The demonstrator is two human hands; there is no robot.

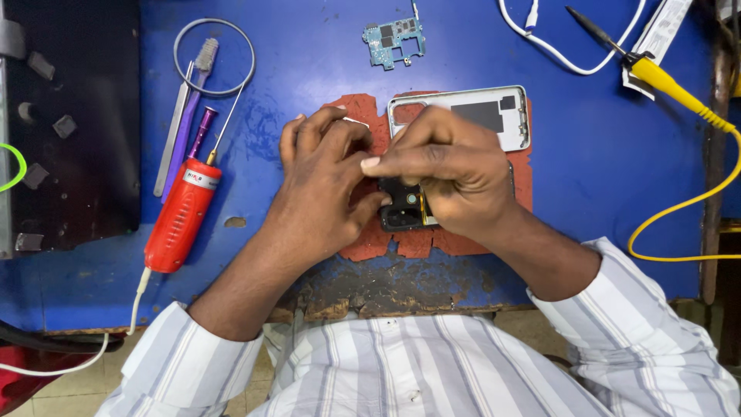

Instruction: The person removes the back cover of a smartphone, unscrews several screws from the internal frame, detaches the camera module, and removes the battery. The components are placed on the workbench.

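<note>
Both my hands meet over a worn red mat on the blue workbench. My left hand and my right hand together grip a small black phone part with a camera opening, largely hidden under my fingers. Just behind my right hand lies a silver phone frame with dark patches inside. A small green circuit board lies farther back on the bench.
Left of my hands lie a red hot-wire tool with a wire loop, tweezers, a purple screwdriver and a brush. A yellow soldering iron with yellow cable and a white cable lie at right. A black pad sits far left.
</note>
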